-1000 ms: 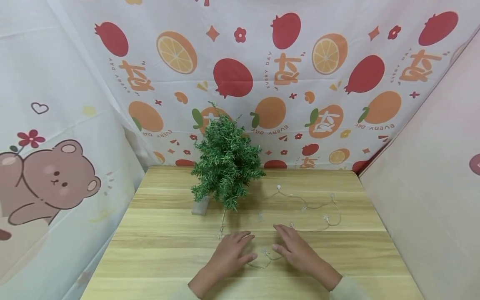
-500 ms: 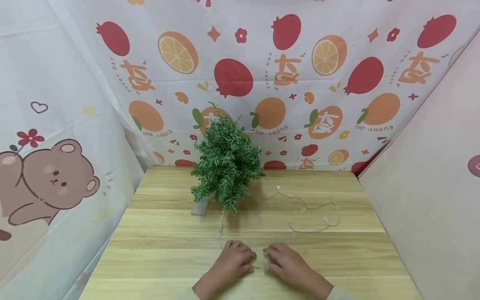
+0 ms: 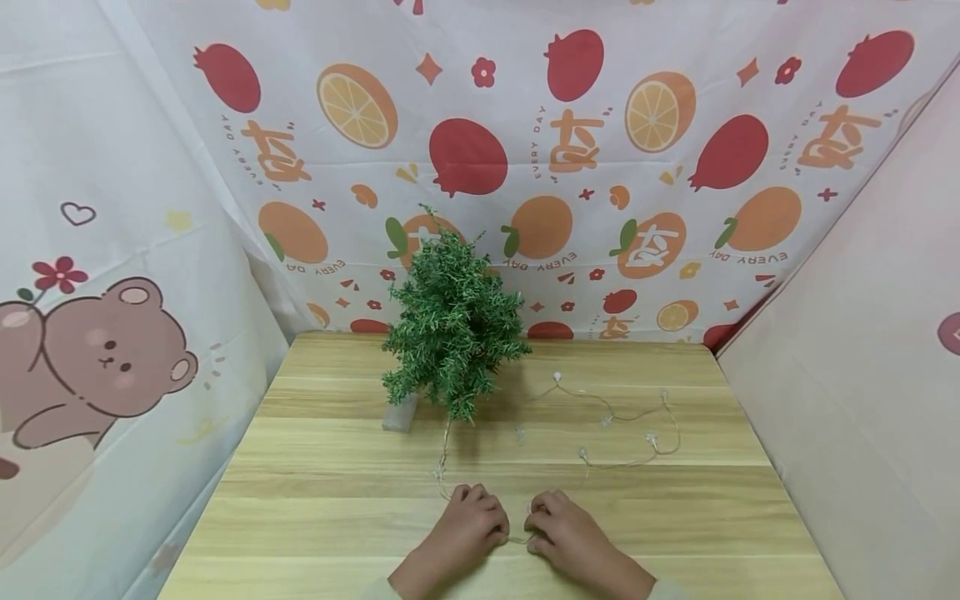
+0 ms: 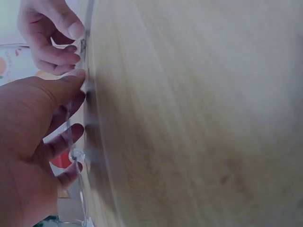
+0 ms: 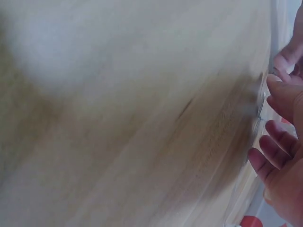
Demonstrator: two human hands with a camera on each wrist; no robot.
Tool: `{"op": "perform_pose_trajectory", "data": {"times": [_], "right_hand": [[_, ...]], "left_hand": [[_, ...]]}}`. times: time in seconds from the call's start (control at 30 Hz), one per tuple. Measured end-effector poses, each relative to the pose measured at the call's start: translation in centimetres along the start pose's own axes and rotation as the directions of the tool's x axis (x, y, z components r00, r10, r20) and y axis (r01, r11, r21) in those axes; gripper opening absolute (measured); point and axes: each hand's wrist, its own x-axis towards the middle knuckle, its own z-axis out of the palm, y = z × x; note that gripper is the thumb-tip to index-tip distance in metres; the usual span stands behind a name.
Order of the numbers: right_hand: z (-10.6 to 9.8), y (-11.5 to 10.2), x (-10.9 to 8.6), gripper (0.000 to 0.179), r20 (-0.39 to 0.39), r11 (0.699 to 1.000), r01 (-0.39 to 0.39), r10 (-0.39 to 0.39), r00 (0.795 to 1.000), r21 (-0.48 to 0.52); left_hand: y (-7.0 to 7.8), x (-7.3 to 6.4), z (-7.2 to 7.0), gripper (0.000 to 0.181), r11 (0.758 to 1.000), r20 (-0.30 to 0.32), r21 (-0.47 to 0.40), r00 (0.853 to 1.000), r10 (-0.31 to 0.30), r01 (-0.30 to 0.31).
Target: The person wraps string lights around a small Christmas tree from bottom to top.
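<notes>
A string of fairy lights, thin wire with small clear bulbs, runs from under a small green artificial tree to my hands and loops over the table at the right. My left hand pinches the wire between thumb and index finger. A clear bulb shows by its lower fingers in the left wrist view. Just across a short gap, my right hand pinches the same string low over the wood. In the right wrist view its other fingers spread loosely beside the wire. Curled fingers partly hide the string.
The tree stands toward the back left on the wooden table, with a grey block-like base piece showing beneath it. A fruit-print curtain hangs behind. Pale cloth walls close off both sides.
Both hands have come down and closer together, and their fingers have curled onto the wire. The right hand moved left and nearer the front. The tree has stayed put.
</notes>
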Motion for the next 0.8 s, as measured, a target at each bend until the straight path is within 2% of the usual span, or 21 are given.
{"op": "perform_pose_trajectory", "data": {"times": [0.23,0.4,0.5,0.67,0.8], "right_hand": [[-0.1,-0.1,0.1,0.007,-0.063,0.997,0.041,-0.045,0.997,-0.071],[-1.4,-0.5,0.4,0.006,-0.099,0.995,0.03,-0.039,0.994,-0.093],[-2.4,-0.7,0.6,0.005,-0.12,0.995,0.013,-0.025,0.992,-0.099],[-3.5,-0.5,0.7,0.008,-0.137,0.991,-0.002,-0.017,0.99,-0.137],[-4.1,0.0,0.5,0.01,-0.167,0.99,0.006,-0.03,0.985,-0.142]], "left_hand": [[0.3,0.4,-0.2,0.007,0.998,-0.06,-0.055,0.998,-0.013,0.01],[0.2,0.4,-0.7,0.006,0.997,-0.096,-0.071,0.995,-0.002,-0.005],[-0.1,0.3,-0.8,0.006,0.999,-0.113,-0.051,0.994,-0.003,-0.003],[-0.7,0.0,-1.2,0.007,1.0,-0.114,0.0,0.993,-0.016,0.016],[-0.9,-0.3,-1.7,0.007,0.999,-0.099,-0.028,0.994,-0.043,0.04]]}}
